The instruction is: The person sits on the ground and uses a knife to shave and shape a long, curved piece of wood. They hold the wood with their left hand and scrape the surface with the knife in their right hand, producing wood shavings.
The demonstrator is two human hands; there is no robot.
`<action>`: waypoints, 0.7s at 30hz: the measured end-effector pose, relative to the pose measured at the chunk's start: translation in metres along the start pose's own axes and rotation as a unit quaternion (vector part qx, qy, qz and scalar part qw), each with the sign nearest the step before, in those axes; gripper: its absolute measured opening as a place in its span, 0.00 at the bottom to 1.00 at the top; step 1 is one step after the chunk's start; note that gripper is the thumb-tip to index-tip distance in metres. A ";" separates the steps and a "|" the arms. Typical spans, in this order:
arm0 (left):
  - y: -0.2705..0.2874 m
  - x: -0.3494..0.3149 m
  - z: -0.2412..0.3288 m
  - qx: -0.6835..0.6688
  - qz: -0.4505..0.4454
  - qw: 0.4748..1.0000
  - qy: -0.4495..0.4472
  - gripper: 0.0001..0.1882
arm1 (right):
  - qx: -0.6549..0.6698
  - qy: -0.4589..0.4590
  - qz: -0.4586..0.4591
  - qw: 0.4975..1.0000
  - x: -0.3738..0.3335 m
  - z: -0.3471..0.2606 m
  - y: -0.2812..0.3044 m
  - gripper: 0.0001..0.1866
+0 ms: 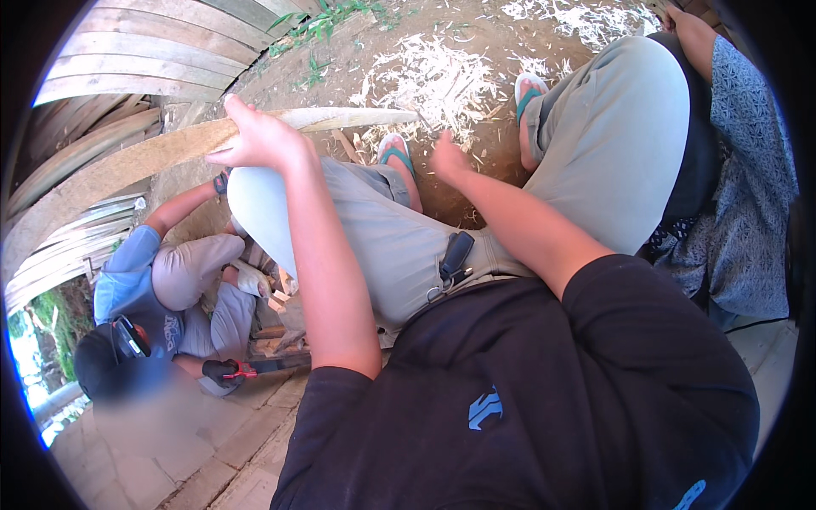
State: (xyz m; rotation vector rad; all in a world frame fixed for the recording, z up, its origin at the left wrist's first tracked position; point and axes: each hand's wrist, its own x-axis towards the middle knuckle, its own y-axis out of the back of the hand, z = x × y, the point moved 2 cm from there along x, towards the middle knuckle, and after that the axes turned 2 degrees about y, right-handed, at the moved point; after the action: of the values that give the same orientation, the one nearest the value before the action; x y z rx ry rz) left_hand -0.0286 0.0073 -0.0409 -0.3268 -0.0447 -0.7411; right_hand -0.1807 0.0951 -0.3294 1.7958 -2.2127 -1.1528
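A long pale wooden slat [140, 157] runs from the left edge across my left knee and narrows to a whitened tip above the shavings. My left hand [265, 140] is closed across the slat, thumb on its far edge and fingers at its near edge. Close by the narrow tip, my right hand [450, 159] makes a fist, slightly blurred. A short, thin dark blade, apparently of a knife [427, 124], sticks out of it toward the tip. The knife's handle is hidden inside my fist.
Wood shavings [429, 81] cover the dirt ground ahead. At the left, a co-worker [140, 289] sits with a gloved hand on a red-handled saw [255, 367]. Stacked planks [81, 161] stand at the far left. Another person in patterned cloth [748, 187] sits close on my right.
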 end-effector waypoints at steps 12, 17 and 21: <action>0.000 0.000 0.000 0.014 -0.003 1.000 0.017 0.59 | 0.018 0.036 -0.013 0.999 0.008 -0.005 -0.001 0.18; 0.002 0.005 -0.002 0.026 -0.014 1.000 0.001 0.58 | 0.017 -0.055 -0.011 0.998 0.003 -0.012 0.009 0.20; 0.000 0.002 0.001 -0.073 -0.019 0.997 -0.026 0.36 | 0.023 -0.097 0.008 0.995 0.003 -0.019 0.012 0.19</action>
State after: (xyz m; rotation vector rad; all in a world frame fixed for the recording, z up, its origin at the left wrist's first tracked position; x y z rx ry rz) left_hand -0.0270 0.0059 -0.0396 -0.4852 -0.0471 -0.7743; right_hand -0.1819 0.0831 -0.3099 1.7488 -2.3706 -1.3359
